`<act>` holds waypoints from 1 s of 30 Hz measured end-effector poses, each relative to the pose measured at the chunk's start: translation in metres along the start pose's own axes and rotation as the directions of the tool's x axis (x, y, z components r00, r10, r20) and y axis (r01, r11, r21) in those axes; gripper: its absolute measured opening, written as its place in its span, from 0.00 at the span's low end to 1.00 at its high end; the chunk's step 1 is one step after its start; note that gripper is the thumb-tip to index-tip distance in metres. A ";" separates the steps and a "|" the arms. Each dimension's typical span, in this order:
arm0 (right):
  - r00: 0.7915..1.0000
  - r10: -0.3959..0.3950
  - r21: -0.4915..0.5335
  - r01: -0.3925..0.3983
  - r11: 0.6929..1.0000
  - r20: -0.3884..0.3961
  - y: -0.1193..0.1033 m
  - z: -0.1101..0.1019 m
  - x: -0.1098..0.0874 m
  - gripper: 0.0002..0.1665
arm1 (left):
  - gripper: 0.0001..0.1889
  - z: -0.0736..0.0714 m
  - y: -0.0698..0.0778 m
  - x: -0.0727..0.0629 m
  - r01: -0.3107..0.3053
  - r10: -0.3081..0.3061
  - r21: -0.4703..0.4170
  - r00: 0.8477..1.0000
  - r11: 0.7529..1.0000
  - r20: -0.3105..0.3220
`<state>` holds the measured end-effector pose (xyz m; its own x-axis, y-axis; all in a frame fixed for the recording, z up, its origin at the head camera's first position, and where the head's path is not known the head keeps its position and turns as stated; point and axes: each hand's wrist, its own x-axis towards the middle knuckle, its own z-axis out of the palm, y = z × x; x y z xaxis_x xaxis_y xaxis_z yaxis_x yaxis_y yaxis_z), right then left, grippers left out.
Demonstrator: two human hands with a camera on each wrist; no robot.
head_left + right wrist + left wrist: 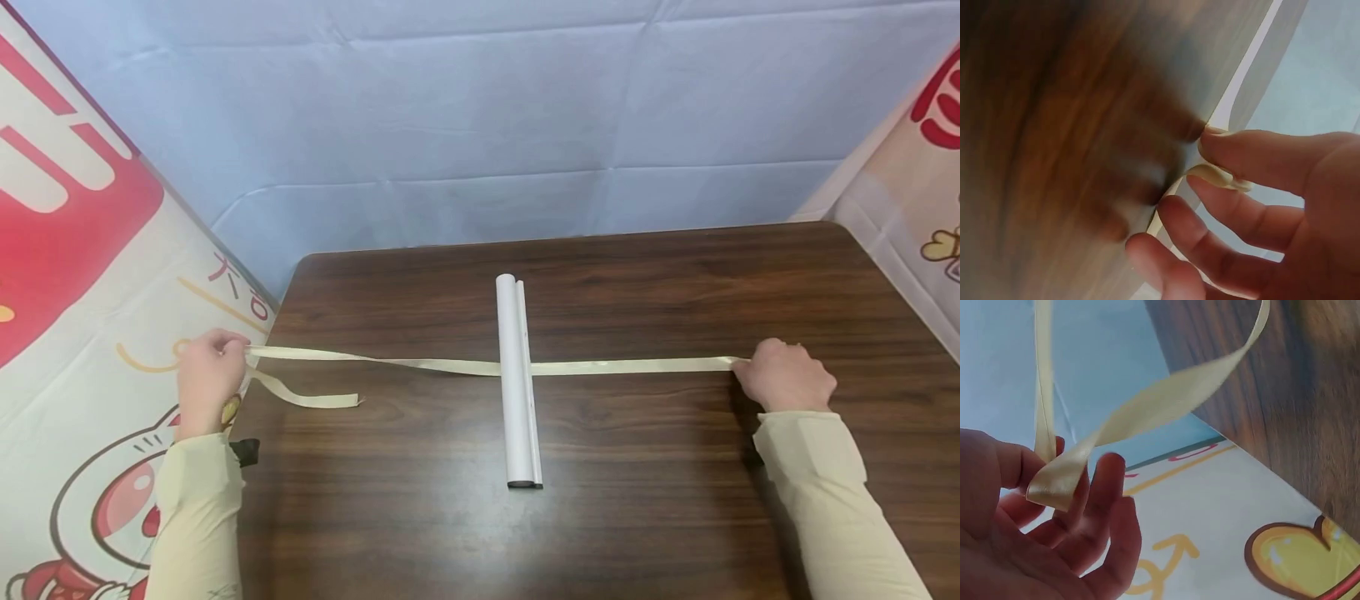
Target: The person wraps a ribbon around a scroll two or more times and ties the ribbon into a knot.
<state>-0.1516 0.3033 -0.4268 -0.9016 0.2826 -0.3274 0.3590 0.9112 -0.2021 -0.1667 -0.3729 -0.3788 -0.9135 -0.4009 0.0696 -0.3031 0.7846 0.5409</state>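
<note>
At the left of the frame, the left hand (212,379) pinches a cream ribbon (442,365) between thumb and fingers, just past the tabletop (637,475) edge. From that pinch a loose tail (322,402) hangs to the right, its cut end over the wood. The main run goes right from the hand and turns over on itself left of centre; that twist could stay in as a crease if the ribbon is drawn tight before it is flattened.

At centre, a white roll (514,383) lies lengthwise across the ribbon, which passes beneath it. An uneven or hard pull from either side would probably drag or swivel the roll, and it could shift along the ribbon and end up off the middle.

Right of the roll the ribbon runs flat and nearly straight to the right hand (787,375), which pinches it close to the end. The right wrist view shows only a short curl past the thumb, so a tug from the left could pull it free.
</note>
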 end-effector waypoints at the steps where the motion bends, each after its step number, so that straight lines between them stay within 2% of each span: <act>1: 1.000 0.001 0.002 -0.001 1.000 -0.003 0.003 -0.001 0.000 0.29 | 0.19 -0.001 -0.001 0.001 0.013 -0.013 -0.014 1.000 1.000 -0.004; 4: 1.000 0.016 0.004 -0.016 1.000 -0.011 0.011 -0.004 0.000 0.28 | 0.20 -0.004 -0.004 0.003 0.051 -0.049 -0.105 0.999 0.993 0.020; 6: 0.999 0.033 0.008 -0.033 0.999 -0.010 0.016 -0.006 0.000 0.28 | 0.20 -0.007 -0.006 0.004 0.089 -0.077 -0.210 0.995 0.974 0.067; 10: 0.998 0.057 0.016 -0.057 0.998 -0.006 0.024 -0.010 0.000 0.29 | 0.15 -0.012 -0.009 0.006 0.196 -0.144 -0.404 0.977 0.893 0.156; 12: 0.998 0.061 0.020 -0.061 0.998 -0.012 0.027 -0.012 0.000 0.30 | 0.13 -0.013 -0.011 0.006 0.227 -0.165 -0.426 0.970 0.876 0.178; 14: 0.998 0.060 0.030 -0.060 0.998 -0.017 0.030 -0.014 -0.001 0.28 | 0.12 -0.012 -0.012 0.006 0.250 -0.183 -0.416 0.964 0.874 0.194; 17: 0.998 0.050 0.059 -0.048 0.997 -0.040 0.034 -0.015 -0.002 0.24 | 0.09 -0.011 -0.013 0.007 0.255 -0.189 -0.389 0.961 0.885 0.200; 19: 0.997 0.050 0.082 -0.045 0.996 -0.058 0.036 -0.016 -0.003 0.22 | 0.07 -0.010 -0.013 0.007 0.271 -0.205 -0.400 0.958 0.875 0.199; 21: 0.995 0.061 0.107 -0.053 0.993 -0.074 0.037 -0.017 -0.003 0.21 | 0.06 -0.010 -0.014 0.007 0.302 -0.236 -0.451 0.952 0.840 0.196; 25: 0.989 0.106 0.165 -0.088 0.982 -0.100 0.037 -0.019 -0.002 0.21 | 0.06 -0.011 -0.018 0.007 0.380 -0.341 -0.580 0.922 0.721 0.181; 26: 0.987 0.119 0.180 -0.099 0.979 -0.107 0.037 -0.019 -0.002 0.21 | 0.07 -0.012 -0.020 0.006 0.393 -0.364 -0.599 0.915 0.697 0.176; 28: 0.981 0.142 0.216 -0.112 0.970 -0.130 0.035 -0.021 -0.002 0.22 | 0.08 -0.013 -0.023 0.006 0.403 -0.388 -0.620 0.906 0.673 0.167; 30: 0.975 0.160 0.247 -0.118 0.962 -0.157 0.033 -0.022 -0.002 0.22 | 0.08 -0.013 -0.025 0.006 0.409 -0.392 -0.628 0.903 0.661 0.176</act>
<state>-0.1431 0.3392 -0.4125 -0.8590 0.4684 -0.2068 0.5116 0.7690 -0.3834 -0.1611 -0.4011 -0.3808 -0.7538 -0.5863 -0.2965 -0.4039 0.0575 0.9130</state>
